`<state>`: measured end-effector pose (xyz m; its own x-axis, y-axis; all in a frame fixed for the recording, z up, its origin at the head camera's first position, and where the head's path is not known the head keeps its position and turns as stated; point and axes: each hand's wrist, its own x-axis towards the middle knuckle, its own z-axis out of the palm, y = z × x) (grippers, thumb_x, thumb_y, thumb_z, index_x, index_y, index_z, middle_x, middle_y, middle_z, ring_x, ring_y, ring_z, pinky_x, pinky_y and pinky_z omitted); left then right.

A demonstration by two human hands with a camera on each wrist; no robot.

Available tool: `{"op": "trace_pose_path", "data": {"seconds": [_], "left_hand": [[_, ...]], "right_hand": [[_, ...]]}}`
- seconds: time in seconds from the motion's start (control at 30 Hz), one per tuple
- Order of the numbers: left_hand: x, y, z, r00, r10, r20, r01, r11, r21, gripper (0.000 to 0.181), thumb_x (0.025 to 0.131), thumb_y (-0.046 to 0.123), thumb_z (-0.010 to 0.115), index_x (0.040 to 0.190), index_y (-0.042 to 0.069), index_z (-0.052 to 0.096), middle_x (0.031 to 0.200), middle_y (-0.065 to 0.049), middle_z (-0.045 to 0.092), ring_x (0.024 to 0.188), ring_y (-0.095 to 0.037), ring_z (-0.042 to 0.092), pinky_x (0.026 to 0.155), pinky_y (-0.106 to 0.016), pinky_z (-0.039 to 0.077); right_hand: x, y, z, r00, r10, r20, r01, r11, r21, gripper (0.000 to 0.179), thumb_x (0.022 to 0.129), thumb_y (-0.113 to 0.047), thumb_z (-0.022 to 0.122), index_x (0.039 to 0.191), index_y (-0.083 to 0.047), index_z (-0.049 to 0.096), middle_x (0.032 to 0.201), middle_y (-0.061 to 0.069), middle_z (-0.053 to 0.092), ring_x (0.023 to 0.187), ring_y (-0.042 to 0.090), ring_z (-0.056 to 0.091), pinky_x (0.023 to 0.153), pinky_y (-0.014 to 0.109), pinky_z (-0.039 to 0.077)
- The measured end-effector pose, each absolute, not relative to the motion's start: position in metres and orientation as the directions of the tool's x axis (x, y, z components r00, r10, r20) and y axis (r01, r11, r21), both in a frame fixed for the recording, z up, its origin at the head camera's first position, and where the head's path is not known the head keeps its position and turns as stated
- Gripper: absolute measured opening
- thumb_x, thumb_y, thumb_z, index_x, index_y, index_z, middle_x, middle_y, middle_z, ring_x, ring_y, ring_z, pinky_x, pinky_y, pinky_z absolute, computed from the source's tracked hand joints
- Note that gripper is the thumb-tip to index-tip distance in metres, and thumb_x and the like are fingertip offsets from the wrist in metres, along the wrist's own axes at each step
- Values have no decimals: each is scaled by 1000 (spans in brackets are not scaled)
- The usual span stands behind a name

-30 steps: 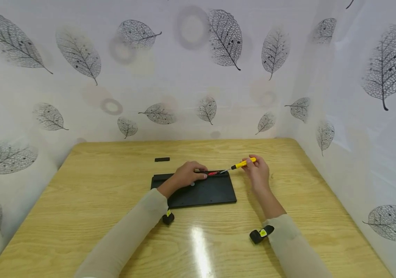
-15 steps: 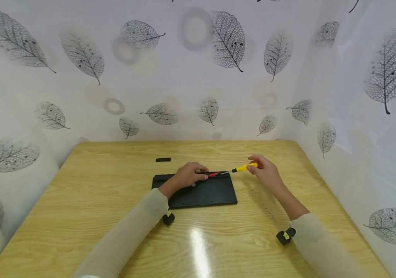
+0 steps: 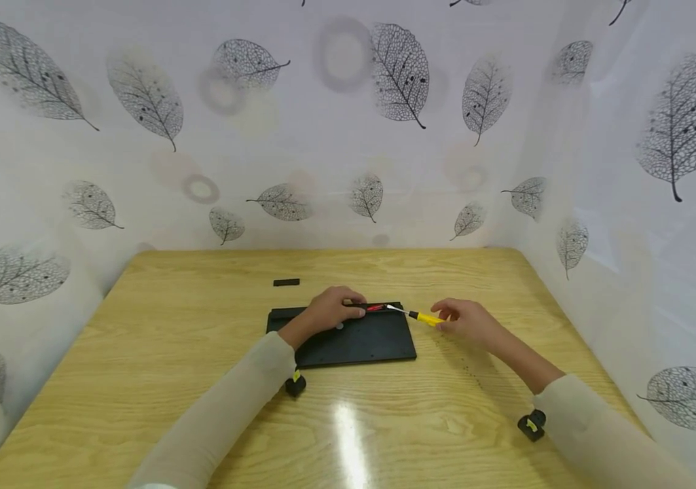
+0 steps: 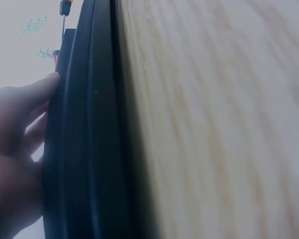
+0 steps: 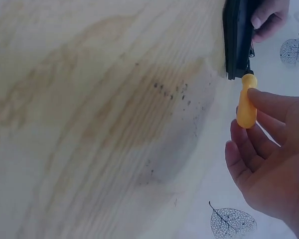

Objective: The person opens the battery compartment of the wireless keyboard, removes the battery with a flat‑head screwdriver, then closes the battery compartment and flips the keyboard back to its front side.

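A flat black keyboard (image 3: 354, 343) lies underside up on the table, with a raised ridge along its far side. My left hand (image 3: 332, 309) grips that ridge, thumb on the near face and fingers over the far edge. Right of the thumb, a red battery (image 3: 375, 308) shows in an uncovered slot. My right hand (image 3: 470, 322) holds a screwdriver (image 3: 427, 318) by its yellow handle, between thumb and fingers in the right wrist view. Its metal tip reaches the slot's right end, beside the battery. In the left wrist view the keyboard's dark edge (image 4: 84, 129) fills much of the left side.
A small black strip, like a battery cover (image 3: 286, 282), lies on the wooden table (image 3: 170, 339) behind the keyboard. Dark specks (image 5: 184, 94) mark the tabletop near my right hand. A white leaf-printed curtain (image 3: 323, 136) surrounds the back and sides.
My right hand and forearm have swung right and come lower, so the screwdriver's handle now slopes down from its tip. The left hand and keyboard stay in place.
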<state>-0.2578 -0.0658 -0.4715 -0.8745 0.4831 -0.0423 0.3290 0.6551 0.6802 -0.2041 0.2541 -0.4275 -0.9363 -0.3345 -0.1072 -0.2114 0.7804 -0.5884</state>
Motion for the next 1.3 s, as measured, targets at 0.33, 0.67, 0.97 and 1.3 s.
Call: {"op": "trace_pose_path", "data": {"seconds": [0.33,0.67,0.97,1.3], "left_hand": [[-258,-67,-471,-870,490,-49,327,649,687,27,99,36,66,123,26,71,122,2,65,97,-13,62,82,-36,53],[-256,-68,-469,-872,488,-47,324,646,692,28,99,36,66,125,25,71,121,2,66,95,-13,63,80,-36,53],[-254,-68,-471,-867,496,-50,324,638,699,31,99,35,65,128,24,69,124,2,65,109,-17,63,91,-42,52],[-254,-69,-467,-867,495,-55,319,637,702,31,100,36,64,128,25,69,125,2,65,107,-15,62,90,-41,52]], "right_hand": [[-195,258,-432,-915,-394,-94,-256,743,-618,38,96,-11,69,133,-4,64,103,9,66,78,18,58,65,30,49],[-186,283,-427,-964,-260,-50,-163,730,-663,45,100,-12,63,142,-2,55,108,16,63,71,22,55,57,28,47],[-173,317,-435,-990,-130,-46,-73,777,-625,48,101,-12,60,145,4,48,111,23,60,73,21,56,56,29,50],[-168,345,-440,-995,-74,-61,-30,843,-536,51,99,-15,60,143,7,46,110,26,63,75,21,54,59,30,44]]}}
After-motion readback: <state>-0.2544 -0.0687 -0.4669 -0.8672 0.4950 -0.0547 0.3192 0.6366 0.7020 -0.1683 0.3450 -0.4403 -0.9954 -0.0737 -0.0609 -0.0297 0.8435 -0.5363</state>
